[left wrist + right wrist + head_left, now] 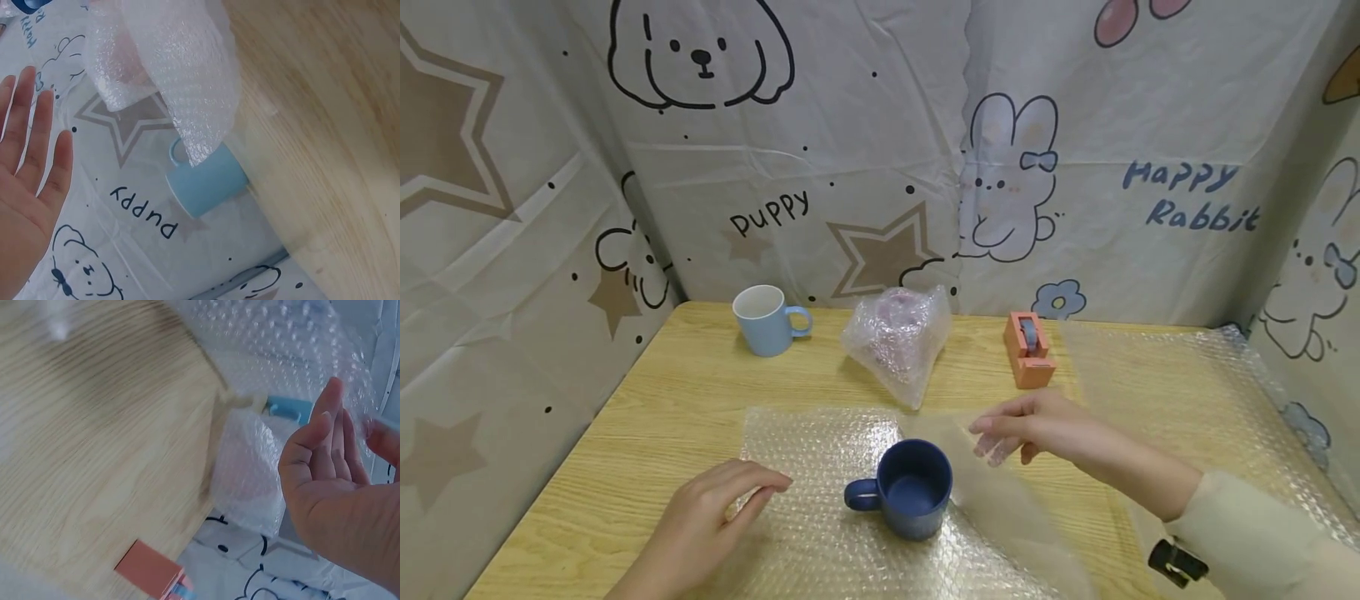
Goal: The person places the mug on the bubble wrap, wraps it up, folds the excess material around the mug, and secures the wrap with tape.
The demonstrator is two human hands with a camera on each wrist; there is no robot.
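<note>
A dark blue mug (pixel 914 489) stands upright on a bubble wrap sheet (pixel 805 442), its handle pointing left. Left of the handle is my left hand (pixel 700 517), apart from the mug and over the sheet's left edge. In the left wrist view that hand (pixel 28 181) has straight fingers and holds nothing. Beyond the mug on the right hovers my right hand (pixel 1037 425), fingers loosely bent, with no mug or wrap visibly gripped. In the right wrist view bubble wrap (pixel 281 350) extends behind the right hand (pixel 337 481).
At the back stand a light blue mug (pixel 765 321), a bubble-wrapped pinkish bundle (pixel 898 342) and an orange tape dispenser (pixel 1030 350). More bubble wrap (pixel 1180 392) covers the table's right side. A printed cloth (pixel 865 150) hangs behind the wooden table (pixel 647 400).
</note>
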